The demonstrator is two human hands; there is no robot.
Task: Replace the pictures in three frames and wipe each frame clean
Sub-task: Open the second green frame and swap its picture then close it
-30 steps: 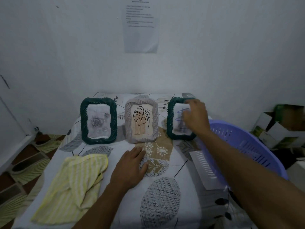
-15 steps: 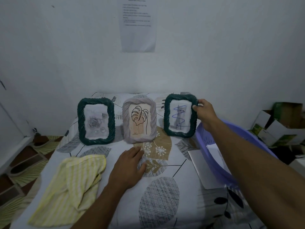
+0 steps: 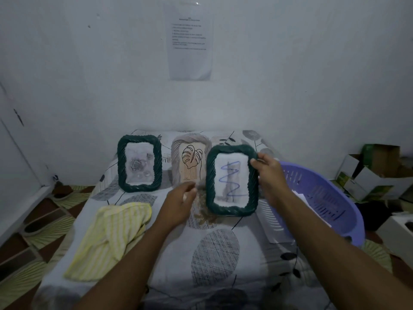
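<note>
My right hand [image 3: 269,176] grips the right edge of a dark green rope-edged frame [image 3: 231,180] with a blue zigzag picture, lifted off the bed and facing me. My left hand [image 3: 181,201] hovers blurred just left of that frame, fingers apart, holding nothing. At the back of the bed a second green frame [image 3: 139,163] with a grey rose picture stands upright. Beside it stands a grey frame [image 3: 191,161] with a leaf drawing, partly hidden by the lifted frame. A yellow striped cloth [image 3: 109,238] lies crumpled at the left on the bed.
The bed has a leaf-patterned sheet [image 3: 214,253]. A purple plastic basket [image 3: 321,198] with papers inside sits at the right edge. Cardboard boxes [image 3: 375,173] are piled on the floor at right. A printed sheet [image 3: 190,41] hangs on the white wall.
My right hand has lifted the zigzag frame from the back row and brought it toward me. My left hand has risen off the sheet and moved toward the frame.
</note>
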